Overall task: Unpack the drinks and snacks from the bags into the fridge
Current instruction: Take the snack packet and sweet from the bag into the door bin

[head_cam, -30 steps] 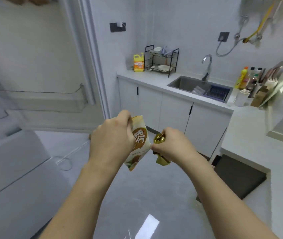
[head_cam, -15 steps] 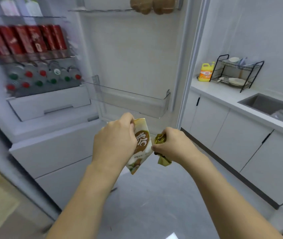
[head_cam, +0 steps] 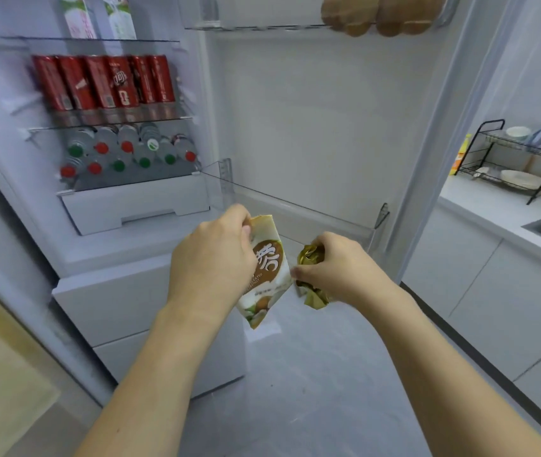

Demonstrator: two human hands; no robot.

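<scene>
Left hand grips a white packet; right hand grips a gold packet. Both held clear, likely for the empty door bin at 12 o'clock.

A white-and-brown snack packet and a gold wrapper are being held before red cans.

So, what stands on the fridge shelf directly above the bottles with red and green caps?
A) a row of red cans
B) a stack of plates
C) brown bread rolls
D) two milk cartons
A: the row of red cans stands on the glass shelf just above the bottles with red and green caps; the cartons are one shelf higher.
</scene>
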